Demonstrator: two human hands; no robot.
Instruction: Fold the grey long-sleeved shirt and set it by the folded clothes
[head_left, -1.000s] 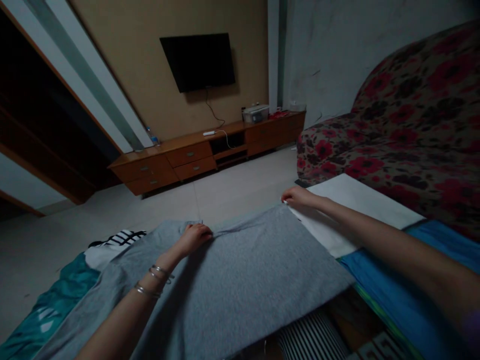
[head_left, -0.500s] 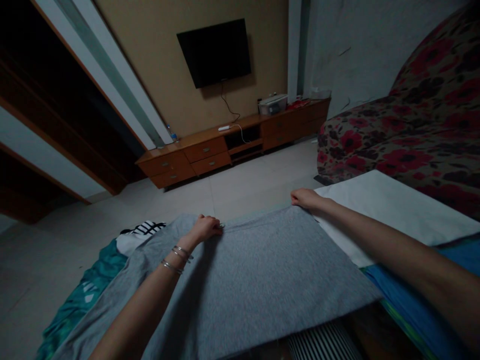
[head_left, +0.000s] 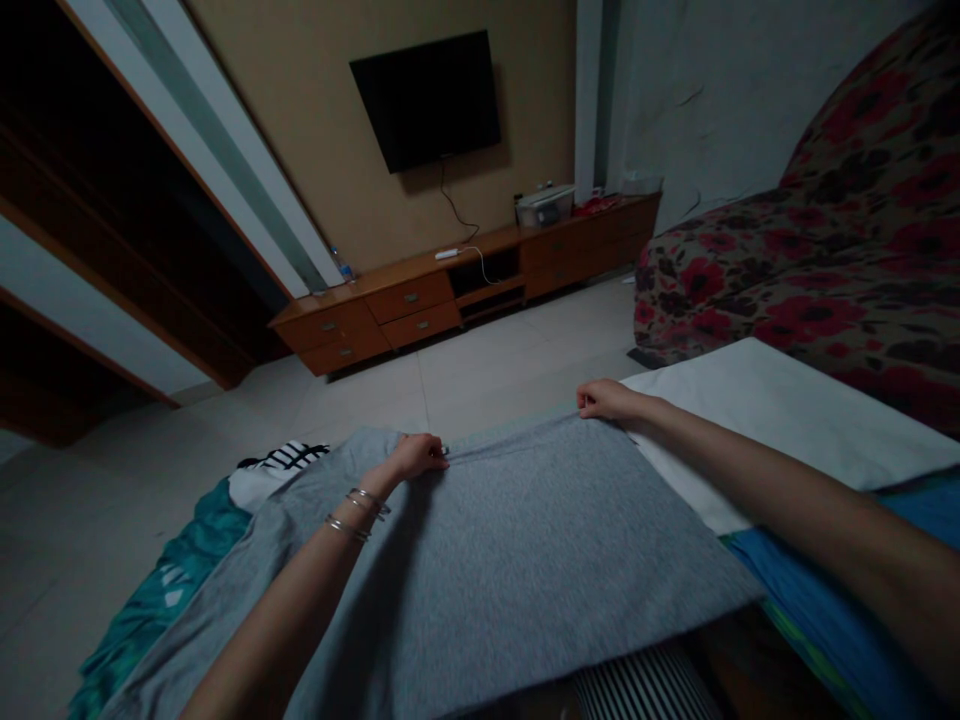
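A grey cloth garment (head_left: pixel 540 540), its exact kind not clear, lies spread flat before me. My left hand (head_left: pixel 420 456) is closed on its far edge, near the middle, with silver bangles on the wrist. At the far right corner, my right hand (head_left: pixel 606 399) pinches the same edge. The edge between both hands is drawn fairly straight. A white folded cloth (head_left: pixel 780 430) lies beside my right forearm, on top of blue fabric (head_left: pixel 795 590). Teal fabric (head_left: pixel 161 590) and a black-and-white striped cloth (head_left: pixel 289 458) show past the garment's left side.
A floral-covered sofa (head_left: pixel 810 270) stands at the right. Across the tiled floor (head_left: pixel 480 370) is a low wooden TV cabinet (head_left: pixel 416 305) with a plastic box (head_left: pixel 545 207) and a bottle (head_left: pixel 342 266) on it. A television (head_left: pixel 427 100) hangs above.
Both hands keep hold of the grey garment's far edge. My right hand has shifted very slightly left; the edge between the hands looks a little more gathered.
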